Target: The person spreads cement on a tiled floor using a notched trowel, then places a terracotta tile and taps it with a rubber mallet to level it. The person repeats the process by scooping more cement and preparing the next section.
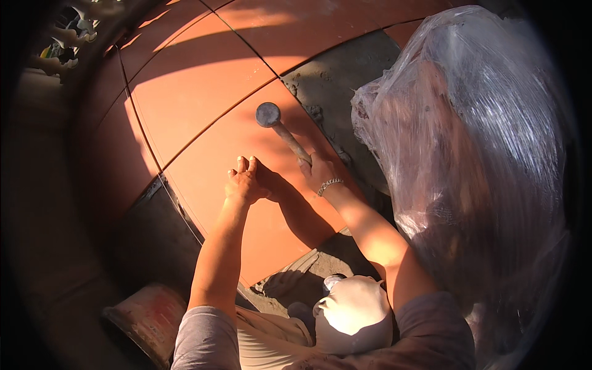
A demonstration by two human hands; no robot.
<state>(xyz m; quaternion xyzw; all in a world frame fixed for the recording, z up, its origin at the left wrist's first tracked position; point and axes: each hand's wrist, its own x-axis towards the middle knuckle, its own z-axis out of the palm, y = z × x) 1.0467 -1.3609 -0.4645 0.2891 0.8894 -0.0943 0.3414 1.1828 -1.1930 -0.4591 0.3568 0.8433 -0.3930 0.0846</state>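
My right hand (317, 171), with a chain bracelet at its wrist, is wrapped round the wooden handle of a mallet (291, 140). The mallet's round grey head is over the far part of a large orange-red floor tile (246, 228), its face turned up toward me. To the left, my left hand (245, 183) has its fingers stretched out and apart over the middle of the same tile. A shadow falls to its right, and I cannot tell whether the palm presses on the surface. Nothing is held in that hand.
Matching tiles (191, 86) lie beyond, split by dark joints. A thin string (166, 179) runs along the left tile edge. Rough grey mortar (345, 74) borders the tile on the right. Plastic-wrapped bulk (468, 154) stands at right, and a stained bucket (151, 317) at lower left.
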